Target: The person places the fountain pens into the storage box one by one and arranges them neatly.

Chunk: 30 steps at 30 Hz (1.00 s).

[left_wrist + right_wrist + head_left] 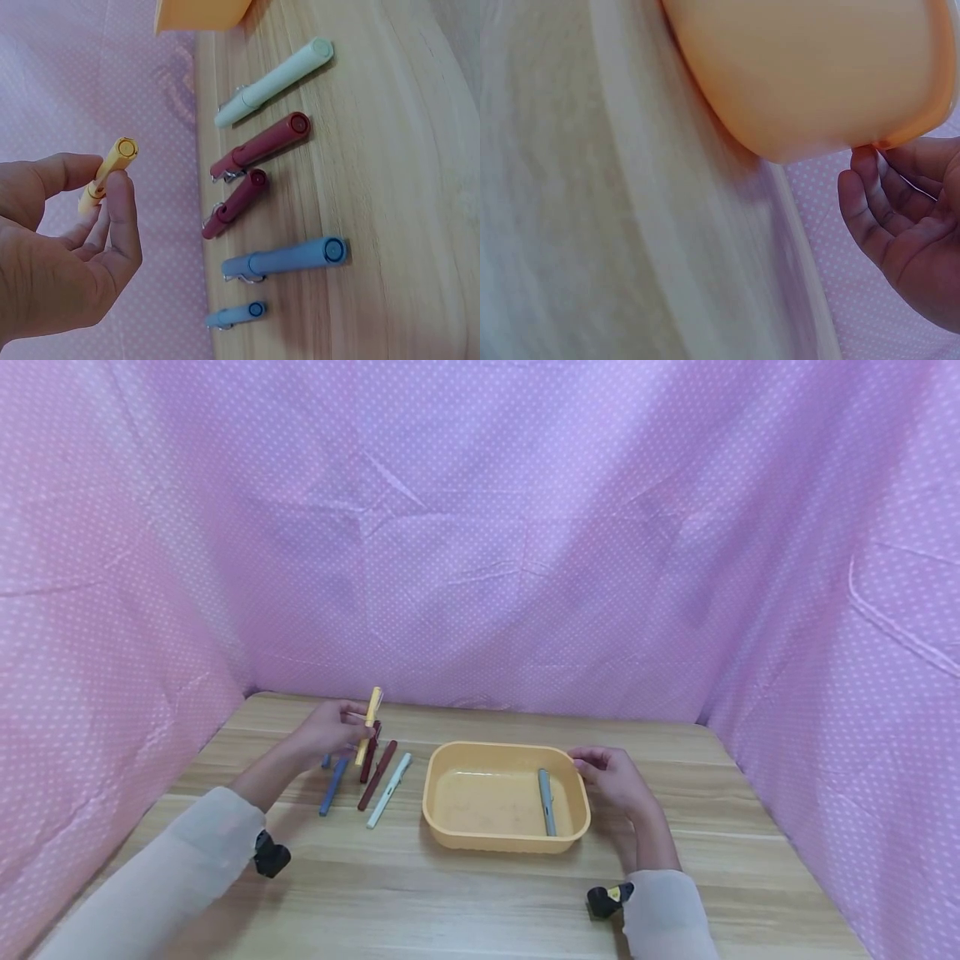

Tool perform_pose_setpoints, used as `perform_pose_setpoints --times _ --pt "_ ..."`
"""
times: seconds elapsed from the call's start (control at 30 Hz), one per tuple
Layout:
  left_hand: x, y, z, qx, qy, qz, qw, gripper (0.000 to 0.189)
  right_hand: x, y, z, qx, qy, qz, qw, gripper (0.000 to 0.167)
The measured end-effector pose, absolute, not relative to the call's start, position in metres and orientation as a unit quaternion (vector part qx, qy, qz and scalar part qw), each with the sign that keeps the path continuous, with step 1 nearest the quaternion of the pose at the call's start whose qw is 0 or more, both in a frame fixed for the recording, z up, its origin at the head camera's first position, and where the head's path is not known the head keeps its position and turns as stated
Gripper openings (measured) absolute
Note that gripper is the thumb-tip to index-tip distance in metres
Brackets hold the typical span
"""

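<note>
My left hand (333, 731) pinches a yellow pen (369, 727) between thumb and fingers, raised above several capped pens on the table. Beneath and beside it lie a blue pen (333, 786), a second blue pen (236, 315) partly hidden in the head view, two dark red pens (270, 142) and a pale green pen (389, 791). At the right, my right hand (617, 777) grips the rim of a yellow plastic tray (510, 843) near its back corner. Inside the tray, a grey-blue pen (547, 802) lies along the right side.
The wooden table (420, 910) has rounded far corners. A pink polka-dot cloth (480, 568) hangs behind it and along both sides. Small black wrist cameras sit at the cuffs of both sleeves (217, 831).
</note>
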State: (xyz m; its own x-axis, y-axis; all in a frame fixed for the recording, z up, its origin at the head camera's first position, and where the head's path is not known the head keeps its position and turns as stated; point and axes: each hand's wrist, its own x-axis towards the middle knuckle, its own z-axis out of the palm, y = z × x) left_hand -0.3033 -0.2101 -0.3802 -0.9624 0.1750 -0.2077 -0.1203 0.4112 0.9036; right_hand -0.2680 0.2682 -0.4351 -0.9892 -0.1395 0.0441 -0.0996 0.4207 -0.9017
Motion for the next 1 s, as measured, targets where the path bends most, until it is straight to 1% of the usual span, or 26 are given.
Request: perform_pose_setpoints --times 0.5,1.0 --pt "-0.299 -0.187 -0.376 0.037 0.822 0.552 0.133 0.052 -0.269 0.269 -0.436 -0.068 0.835 -0.546 0.023 0.027" --pt "-0.288 -0.173 -0.376 0.067 0.820 0.549 0.146 0.058 -0.269 0.270 -0.436 -0.063 0.840 -0.538 0.027 0.025"
